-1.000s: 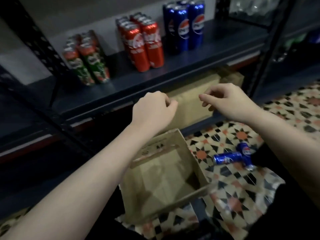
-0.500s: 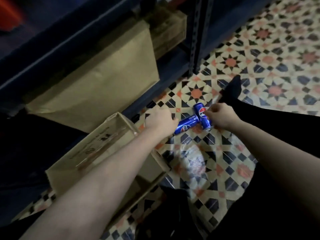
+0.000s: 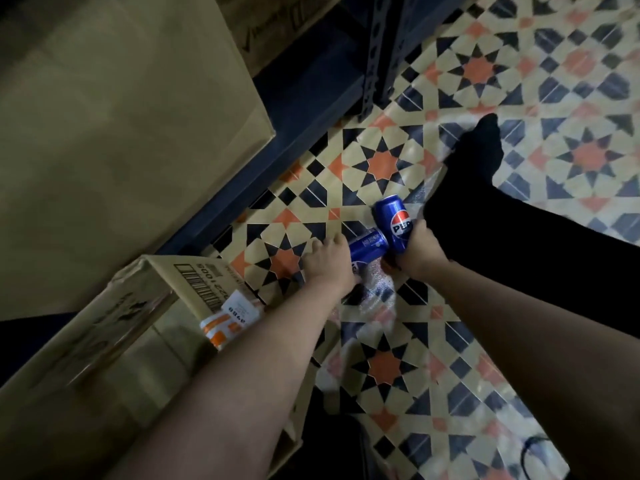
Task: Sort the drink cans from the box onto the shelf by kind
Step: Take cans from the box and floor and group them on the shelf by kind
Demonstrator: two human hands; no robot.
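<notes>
On the tiled floor (image 3: 381, 164), left hand (image 3: 329, 263) grasps lying blue can (image 3: 367, 244); right hand (image 3: 417, 249) grasps Pepsi can (image 3: 393, 220) touching it at 2 o'clock

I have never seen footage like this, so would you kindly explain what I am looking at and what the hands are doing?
There is no machine here: a person wears a camera on the head, looking down at their own bare arms. Below is a patterned tile floor. Two blue Pepsi cans lie on it, touching. The left hand grips the left can; the right hand grips the right can, the one showing the logo. An open cardboard box sits at lower left, and a dark shelf post stands at the top.
</notes>
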